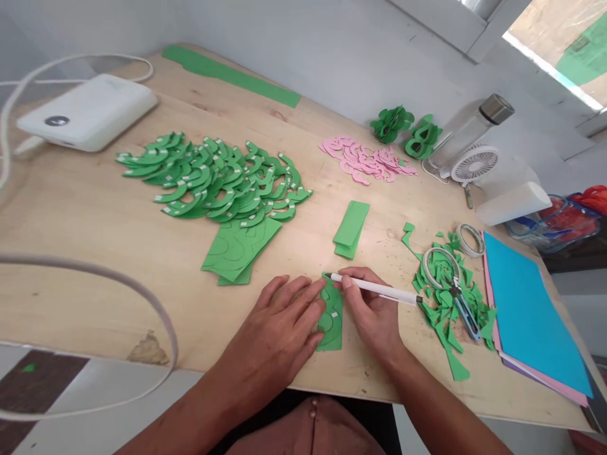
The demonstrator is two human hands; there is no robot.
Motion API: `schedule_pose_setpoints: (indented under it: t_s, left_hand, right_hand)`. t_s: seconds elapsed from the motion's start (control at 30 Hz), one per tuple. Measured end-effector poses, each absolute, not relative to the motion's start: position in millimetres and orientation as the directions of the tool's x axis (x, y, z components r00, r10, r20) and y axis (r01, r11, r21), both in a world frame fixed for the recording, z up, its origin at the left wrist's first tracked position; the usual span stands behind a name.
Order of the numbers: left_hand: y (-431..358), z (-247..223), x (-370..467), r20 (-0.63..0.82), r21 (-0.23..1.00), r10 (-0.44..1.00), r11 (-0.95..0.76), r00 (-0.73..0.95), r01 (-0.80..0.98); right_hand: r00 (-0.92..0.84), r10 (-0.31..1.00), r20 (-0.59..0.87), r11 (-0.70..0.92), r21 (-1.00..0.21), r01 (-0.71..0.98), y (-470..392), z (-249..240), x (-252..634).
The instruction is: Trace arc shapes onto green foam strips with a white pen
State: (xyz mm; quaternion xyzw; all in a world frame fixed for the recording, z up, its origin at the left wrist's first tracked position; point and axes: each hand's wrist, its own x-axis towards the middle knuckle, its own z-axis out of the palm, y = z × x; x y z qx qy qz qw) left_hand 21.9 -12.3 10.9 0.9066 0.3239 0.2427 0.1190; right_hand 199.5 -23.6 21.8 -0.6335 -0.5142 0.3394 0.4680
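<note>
Pale cable [85,268]: big loop across the lower left, blurry, passing over the front edge of the desk [95,208].
Power bank [90,114]: white, back left, lying flat, with a white lead plugged in.
Curved green cutouts [222,177]: a heap of overlapping crescents with small white squares stuck on (loads of them).
Long green strip [232,76]: behind the heap, along the back edge.
Outlined green pieces [241,249]: poking out at the heap's front, curves drawn on the top one.
Left hand [282,332]: palm down, fingers laid out nearly flat and close together, resting on the green piece but not gripping anything.
Green piece [332,328]: on the desk near the front edge, between both hands, curvy outline and a little white square showing.
Blank green strips [351,227]: stacked slightly askew, just beyond the hands.
Pink cutouts [370,158]: loose pile farther back.
Right hand [372,309]: fingers closed around a white pen [384,291], tip at the green piece's top end.
Green scraps [439,309]: messy pile right of that hand, with a blue-handled tool [467,316] on top (can't tell what kind).
Coloured sheets [535,309]: far right, blue uppermost, pink edges peeking out.
</note>
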Motion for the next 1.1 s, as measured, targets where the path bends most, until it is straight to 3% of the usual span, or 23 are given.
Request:
schedule_pose_setpoints:
  t_s: [1.1]
  left_hand:
    - [-11.3,12.3,21.4,0.354,0.371,0.641,-0.765,0.681,0.527]
  right_hand:
    - [0.228,0.972,0.055,-0.026,-0.940,0.339,-23.6,24.1,198.7]
